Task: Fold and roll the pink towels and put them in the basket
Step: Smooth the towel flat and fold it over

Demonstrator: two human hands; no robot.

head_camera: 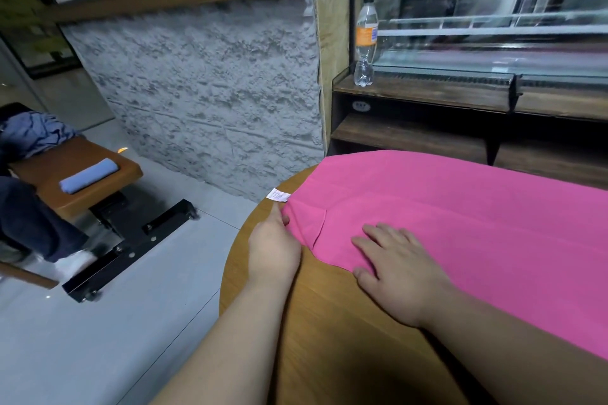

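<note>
A pink towel (pixel 460 214) lies spread over the round wooden table (pixel 329 322), stretching off to the right. Its left end has a small folded flap and a white care tag (pixel 278 196) sticking out. My left hand (pixel 273 245) pinches the towel's left corner just below the tag. My right hand (pixel 396 268) lies flat on the towel near its front edge, fingers spread. No basket is in view.
A plastic bottle (pixel 365 43) with an orange label stands on a dark wooden shelf (pixel 460 99) behind the table. To the left, a brown bench (pixel 75 174) holds a rolled blue towel (pixel 88 175) and blue cloth; a person's leg is beside it. A grey textured wall (pixel 204 92) is behind.
</note>
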